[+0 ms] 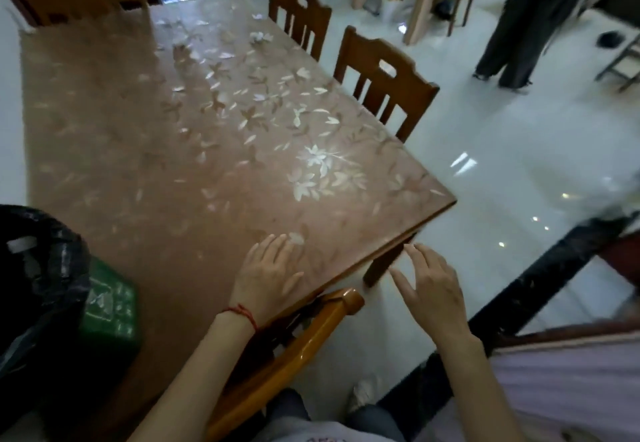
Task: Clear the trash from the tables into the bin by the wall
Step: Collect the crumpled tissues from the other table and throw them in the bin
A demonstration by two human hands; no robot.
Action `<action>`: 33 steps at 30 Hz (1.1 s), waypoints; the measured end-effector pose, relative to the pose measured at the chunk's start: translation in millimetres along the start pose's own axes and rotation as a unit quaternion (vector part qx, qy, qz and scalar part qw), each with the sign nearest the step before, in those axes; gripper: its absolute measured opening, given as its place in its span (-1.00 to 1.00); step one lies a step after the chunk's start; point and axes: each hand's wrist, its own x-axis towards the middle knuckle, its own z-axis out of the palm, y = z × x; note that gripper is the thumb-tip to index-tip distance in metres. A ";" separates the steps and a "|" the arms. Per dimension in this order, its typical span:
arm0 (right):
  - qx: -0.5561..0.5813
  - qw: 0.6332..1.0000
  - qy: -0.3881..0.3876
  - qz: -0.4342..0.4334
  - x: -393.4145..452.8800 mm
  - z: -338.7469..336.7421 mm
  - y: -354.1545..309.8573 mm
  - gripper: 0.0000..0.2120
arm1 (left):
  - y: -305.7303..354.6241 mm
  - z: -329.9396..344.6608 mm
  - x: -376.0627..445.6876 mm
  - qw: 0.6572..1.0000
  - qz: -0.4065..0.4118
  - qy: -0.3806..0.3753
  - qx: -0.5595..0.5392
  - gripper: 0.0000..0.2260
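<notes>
From the head camera, both hands were empty. The left hand lay flat with spread fingers over the near corner of the table, a red string at its wrist, though whether the palm touched the cloth could not be told. The right hand hung open in the air just off the table's edge, holding nothing. The trash, a crumpled white tissue, sat at the far end, well apart from either hand. The bin with its black liner stood close at the left (its green side showing).

The likeliest trouble was the tablecloth: its pale printed flowers looked much like paper scraps, so real bits could be missed. Reaching that far across from here could also mean bumping the chair tucked beneath the corner.
</notes>
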 end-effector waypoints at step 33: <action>0.001 0.926 0.057 0.374 -4.3 -76.1 353.3 -0.50 | 397.7 52.0 294.8 0.931 0.360 -0.057 -0.015 -0.47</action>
